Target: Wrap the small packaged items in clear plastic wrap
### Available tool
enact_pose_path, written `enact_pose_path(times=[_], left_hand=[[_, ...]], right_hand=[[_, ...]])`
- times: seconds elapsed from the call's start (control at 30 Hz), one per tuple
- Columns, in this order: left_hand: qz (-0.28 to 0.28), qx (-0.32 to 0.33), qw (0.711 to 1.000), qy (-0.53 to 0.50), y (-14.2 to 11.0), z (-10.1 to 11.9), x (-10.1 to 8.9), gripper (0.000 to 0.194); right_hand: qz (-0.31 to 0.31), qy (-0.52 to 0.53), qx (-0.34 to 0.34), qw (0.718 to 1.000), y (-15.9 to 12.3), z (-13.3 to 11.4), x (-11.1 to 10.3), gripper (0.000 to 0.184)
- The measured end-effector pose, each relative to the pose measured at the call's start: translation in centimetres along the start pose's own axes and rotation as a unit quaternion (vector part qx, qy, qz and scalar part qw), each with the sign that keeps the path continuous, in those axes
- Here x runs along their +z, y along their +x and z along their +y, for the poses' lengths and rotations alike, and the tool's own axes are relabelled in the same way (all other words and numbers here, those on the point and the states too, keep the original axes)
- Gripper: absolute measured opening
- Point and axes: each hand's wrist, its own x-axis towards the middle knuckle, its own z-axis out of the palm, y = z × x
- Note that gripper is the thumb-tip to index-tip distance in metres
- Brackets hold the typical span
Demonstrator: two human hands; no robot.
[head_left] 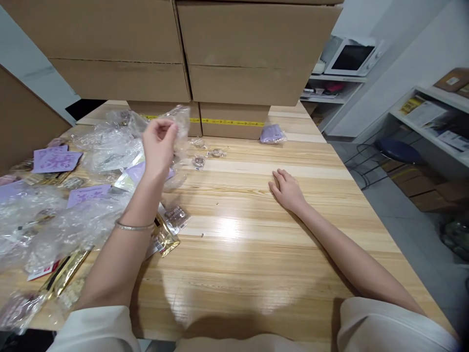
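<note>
My left hand point(160, 144) is raised over the left part of the wooden table, its fingers pinched on the top of a clear plastic bag point(182, 120). Part of that bag hangs behind the hand, so its contents are hard to make out. Below my left wrist lie a gold foil packet point(167, 240) and a small clear packet with dark contents point(177, 216). Flat on the bare wood to the right rests my right hand point(287, 189), fingers stretched out and holding nothing. Small wrapped pieces point(198, 162) lie between the two hands, nearer the boxes.
Large cardboard boxes point(256, 54) are stacked along the table's far side. Crumpled clear bags point(106, 142), purple cards point(56, 160) and gold packets point(71, 271) crowd the left. A purple packet point(272, 133) sits by the boxes. Beyond the right edge stands a stool point(399, 150).
</note>
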Motion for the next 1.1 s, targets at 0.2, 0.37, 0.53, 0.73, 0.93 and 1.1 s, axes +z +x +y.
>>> enact_pose_path(times=[0.2,0.37,0.53,0.73,0.93,1.1], left_hand=[[-0.243,-0.031,0.944,-0.220,-7.4,7.5,1.9,0.026],[-0.385,-0.083,0.868,-0.302,-11.1,10.0,2.3,0.025],[-0.416,0.003,0.887,-0.201,-10.8,10.5,1.9,0.035],[-0.257,-0.063,0.962,-0.062,-8.9,5.7,2.7,0.049],[-0.509,-0.235,0.779,-0.279,-10.3,4.8,3.8,0.029],[-0.333,-0.342,0.795,-0.375,-8.2,6.3,2.5,0.017]], right_hand=[[-0.062,0.221,-0.110,0.967,-0.2,-3.0,-3.0,0.058],[-0.099,0.347,-0.080,0.929,-2.0,-9.4,-5.7,0.093],[-0.044,0.535,0.059,0.842,-1.3,-12.3,-7.0,0.039],[-0.128,0.651,0.223,0.714,0.5,-10.3,-8.9,0.038],[-0.211,0.619,0.229,0.721,-0.2,-10.1,-8.8,0.041],[-0.177,0.601,0.203,0.753,-0.7,-7.6,-10.4,0.033]])
